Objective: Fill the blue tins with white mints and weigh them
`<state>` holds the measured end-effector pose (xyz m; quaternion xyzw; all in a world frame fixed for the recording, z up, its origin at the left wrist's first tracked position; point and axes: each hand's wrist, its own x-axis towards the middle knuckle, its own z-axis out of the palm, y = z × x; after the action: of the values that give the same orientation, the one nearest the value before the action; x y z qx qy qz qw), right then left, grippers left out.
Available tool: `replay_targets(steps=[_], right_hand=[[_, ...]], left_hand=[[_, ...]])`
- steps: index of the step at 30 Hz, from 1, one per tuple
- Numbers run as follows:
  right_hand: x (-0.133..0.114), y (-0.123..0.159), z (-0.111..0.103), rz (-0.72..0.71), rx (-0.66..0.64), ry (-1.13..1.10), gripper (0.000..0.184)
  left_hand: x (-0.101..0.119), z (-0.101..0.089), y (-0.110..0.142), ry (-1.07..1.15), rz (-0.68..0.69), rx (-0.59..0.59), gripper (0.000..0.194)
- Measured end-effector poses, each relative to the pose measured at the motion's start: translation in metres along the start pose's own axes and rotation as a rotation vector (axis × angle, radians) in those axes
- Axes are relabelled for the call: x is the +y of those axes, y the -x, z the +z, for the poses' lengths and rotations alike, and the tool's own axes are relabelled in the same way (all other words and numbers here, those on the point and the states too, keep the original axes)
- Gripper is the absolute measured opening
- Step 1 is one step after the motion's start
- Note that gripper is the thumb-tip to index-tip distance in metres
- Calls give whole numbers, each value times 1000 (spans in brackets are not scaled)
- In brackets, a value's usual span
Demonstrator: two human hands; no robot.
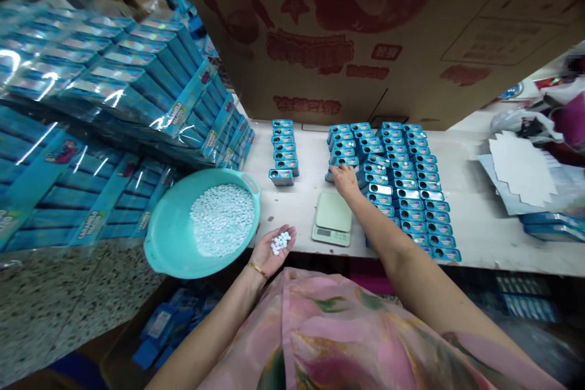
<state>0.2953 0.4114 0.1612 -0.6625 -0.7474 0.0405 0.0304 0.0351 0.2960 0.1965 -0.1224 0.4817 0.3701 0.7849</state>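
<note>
My left hand [273, 251] is cupped palm up near the table's front edge, with a small heap of white candies [280, 242] in it. Just left of it stands a turquoise basin [171, 219] partly filled with the same kind of candies. Farther out, my right hand [345, 180] reaches to the left column of small blue boxes [402, 175], its fingers closed on a blue box [328, 176] that is mostly hidden beneath them. A pale green digital scale [333, 213] lies between my hands, nothing on its plate.
A shorter row of blue boxes [284, 156] stands beyond my left hand. Plastic-wrapped stacks of blue packs [150, 67] rise at the left. A large printed carton [338, 42] walls off the back. White card sheets [521, 167] lie at the right.
</note>
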Motion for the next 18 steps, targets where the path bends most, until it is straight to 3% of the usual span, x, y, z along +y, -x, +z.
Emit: replay_targets(steps=[4,8,13,18], right_hand=[[-2,19,-22,-38,27,28,31],[-21,61,-40,-215,32,-6,27],[-41,101,-26,-292,-51,-31,27],[-70,124,-27,-254,14,-98,28]], left_hand=[[4,-2,-1,7,-16,-52,18],[3,-3,-5,2,-16,-15,18],[-1,0,-8,-25,-45,-12,20],[-2,0,-6,-50,-41,-19,19]])
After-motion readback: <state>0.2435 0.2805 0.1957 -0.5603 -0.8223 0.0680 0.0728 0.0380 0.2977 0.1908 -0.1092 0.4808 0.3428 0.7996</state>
